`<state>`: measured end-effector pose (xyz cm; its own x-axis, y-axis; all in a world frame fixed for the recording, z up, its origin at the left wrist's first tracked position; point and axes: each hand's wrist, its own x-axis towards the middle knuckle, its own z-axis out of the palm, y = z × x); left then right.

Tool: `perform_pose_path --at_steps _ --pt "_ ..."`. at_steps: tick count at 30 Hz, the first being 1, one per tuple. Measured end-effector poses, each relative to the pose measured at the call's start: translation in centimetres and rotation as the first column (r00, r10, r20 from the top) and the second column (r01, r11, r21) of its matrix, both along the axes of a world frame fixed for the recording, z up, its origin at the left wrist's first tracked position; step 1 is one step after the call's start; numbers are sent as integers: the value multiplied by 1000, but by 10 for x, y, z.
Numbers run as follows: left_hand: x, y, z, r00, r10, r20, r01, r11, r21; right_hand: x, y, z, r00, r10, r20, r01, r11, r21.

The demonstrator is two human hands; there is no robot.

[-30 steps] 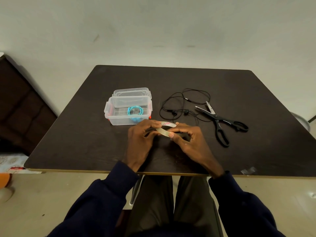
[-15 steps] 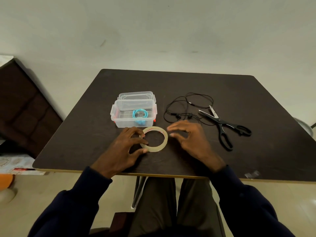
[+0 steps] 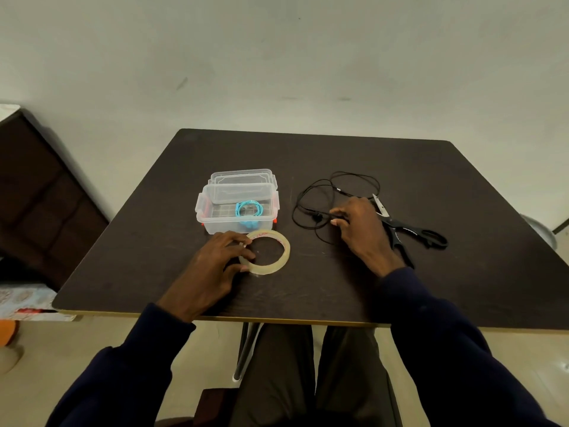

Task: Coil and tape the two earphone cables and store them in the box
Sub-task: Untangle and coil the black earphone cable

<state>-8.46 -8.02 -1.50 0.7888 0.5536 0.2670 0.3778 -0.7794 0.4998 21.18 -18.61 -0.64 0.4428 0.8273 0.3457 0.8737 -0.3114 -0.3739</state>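
Observation:
A clear plastic box [image 3: 205, 211] stands open on the dark table [image 3: 431, 186], with a coiled blue earphone cable [image 3: 248, 208] inside. The black earphone cable [image 3: 311, 192] lies loose and tangled to the box's right. My right hand [image 3: 363, 229] reaches onto it and its fingertips pinch the cable near an earbud. A roll of clear tape [image 3: 274, 266] lies flat in front of the box. My left hand [image 3: 215, 263] rests beside the roll, its fingers touching the roll's left rim.
Black scissors [image 3: 409, 232] lie right of the black cable, partly under my right hand. The box's lid [image 3: 243, 175] lies behind the box. A dark cabinet [image 3: 40, 195] stands to the left of the table.
Both hands set the tape roll down flat on the table. My right hand then left the roll and moved right and away to the black cable. My left hand stays at the roll.

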Motion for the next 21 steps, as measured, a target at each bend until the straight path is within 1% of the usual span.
perform_pose_path --at_steps 2,4,5,7,9,10,11,13,16,18,19,21 --pt "3 -2 0 999 -14 -33 14 1000 4 -1 -3 3 999 13 -39 -11 999 53" --pt "4 -4 2 998 -5 -59 5 1000 -5 -4 -8 9 991 28 -128 -15 995 97" --pt "5 -5 2 999 11 -39 -11 1000 -3 -6 -12 13 984 37 -177 -17 994 111" --pt "9 -8 0 995 53 83 -52 999 -5 -9 -19 17 958 65 -280 -27 990 139" --pt "21 -18 5 968 137 210 -115 987 -116 -10 -27 19 922 107 -372 -43 983 176" --pt "30 -25 10 955 183 235 -140 972 -189 -12 -30 20 908 125 -400 -50 980 191" --pt "39 -32 15 949 200 245 -139 959 -246 -13 -33 20 900 137 -413 -56 978 203" --pt "59 -41 23 950 171 260 -85 946 -312 -18 -38 24 877 171 -449 -66 969 239" --pt "86 -39 26 958 145 249 -38 920 -390 -22 -42 32 788 227 -572 -58 953 298" --pt "101 -35 25 975 126 182 -48 923 -382 -20 -43 33 781 219 -585 -75 963 260" --pt "107 -33 23 982 119 145 -60 933 -355 -18 -44 31 804 193 -562 -89 974 207" --pt "117 -31 22 985 137 103 -103 953 -286 -12 -47 25 877 116 -467 -97 993 64"
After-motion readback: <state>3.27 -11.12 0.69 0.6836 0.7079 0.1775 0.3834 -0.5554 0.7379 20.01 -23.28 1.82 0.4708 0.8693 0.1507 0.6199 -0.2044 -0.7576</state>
